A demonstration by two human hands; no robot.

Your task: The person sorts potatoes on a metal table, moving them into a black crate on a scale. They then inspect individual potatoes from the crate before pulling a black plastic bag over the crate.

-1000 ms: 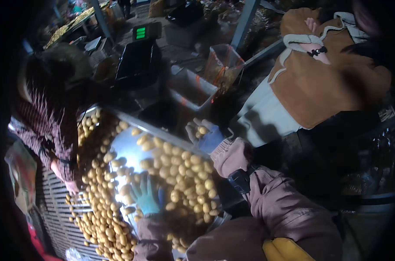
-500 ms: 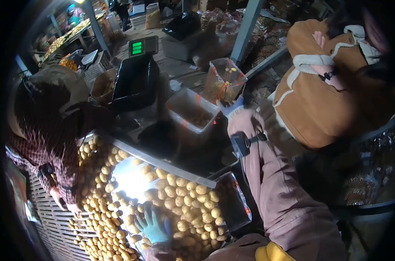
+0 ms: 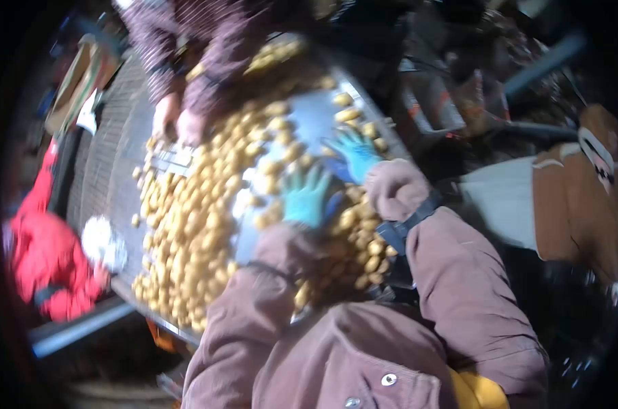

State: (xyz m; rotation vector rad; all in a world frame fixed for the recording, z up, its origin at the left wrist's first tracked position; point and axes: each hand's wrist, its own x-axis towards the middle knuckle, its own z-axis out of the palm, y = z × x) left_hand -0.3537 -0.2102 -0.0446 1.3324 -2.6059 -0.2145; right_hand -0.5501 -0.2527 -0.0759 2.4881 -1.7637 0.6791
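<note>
Many small yellow potatoes [image 3: 190, 238] are heaped over a metal sorting table [image 3: 312, 116]. My left hand [image 3: 305, 196], in a teal and blue glove, lies over the potatoes near the table's middle with its fingers spread. Just beyond it to the right, my right hand [image 3: 353, 155], in a matching glove, reaches over the table near its right edge, fingers stretched out. No potato shows in the grasp of either hand. More potatoes [image 3: 367, 249] lie in front of my right forearm. Motion blurs the view somewhat.
Across the table a co-worker's hands [image 3: 179, 124] are at the potatoes. A person in red [image 3: 50, 255] is at the left, beside a slatted surface [image 3: 108, 157]. Plastic-lined containers [image 3: 428, 102] stand beyond the right edge. A person in a brown coat [image 3: 575, 198] is at the far right.
My view has swung left and down to the table. My right hand has come back from the plastic-lined containers to above the potatoes, near my left hand. The person in red has come into view.
</note>
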